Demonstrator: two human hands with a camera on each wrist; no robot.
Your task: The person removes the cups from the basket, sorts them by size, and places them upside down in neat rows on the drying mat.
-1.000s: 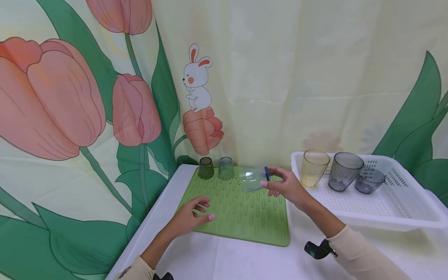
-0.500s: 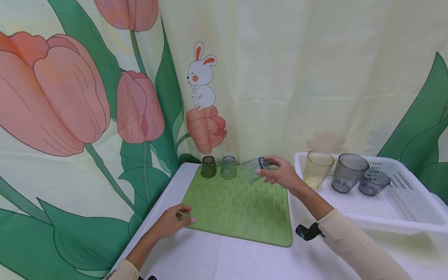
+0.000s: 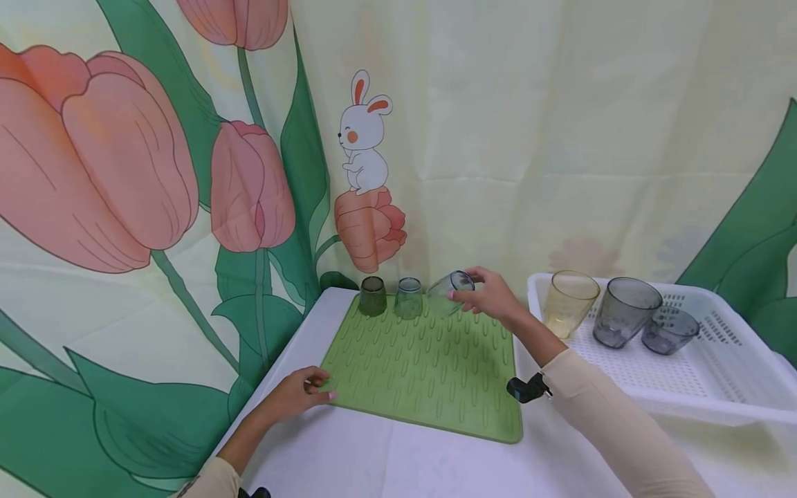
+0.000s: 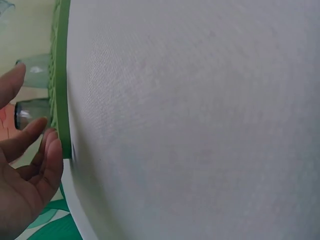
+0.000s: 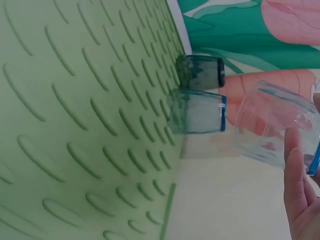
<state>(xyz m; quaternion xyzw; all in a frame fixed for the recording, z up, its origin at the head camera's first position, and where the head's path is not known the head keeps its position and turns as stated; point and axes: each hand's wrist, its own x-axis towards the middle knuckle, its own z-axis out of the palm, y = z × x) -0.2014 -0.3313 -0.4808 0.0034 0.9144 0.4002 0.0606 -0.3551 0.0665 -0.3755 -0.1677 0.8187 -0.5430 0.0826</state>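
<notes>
My right hand (image 3: 492, 296) grips a clear drinking glass (image 3: 441, 299) by its blue-tinted base end. The glass is tilted, mouth down and to the left, over the back of a green ridged drying mat (image 3: 423, 373); in the right wrist view it appears apart from the mat. Left of it, a dark grey-green glass (image 3: 372, 299) and a pale blue glass (image 3: 408, 301) stand upside down on the mat. My left hand (image 3: 289, 395) is at the mat's front left corner with loosely bent fingers (image 4: 52, 162) and holds nothing. Whether it touches the mat I cannot tell.
A white perforated basket (image 3: 725, 409) stands on the right. In it are a yellow glass (image 3: 565, 304), a tall grey glass (image 3: 623, 315) and a short grey glass (image 3: 670, 330). A white cloth (image 3: 386, 456) covers the table, and a printed curtain (image 3: 486, 138) hangs behind.
My right hand has turned the glass from nearly level to mouth-down at a slant and carried it towards the mat's back. My left hand has drawn back to the mat's front left corner.
</notes>
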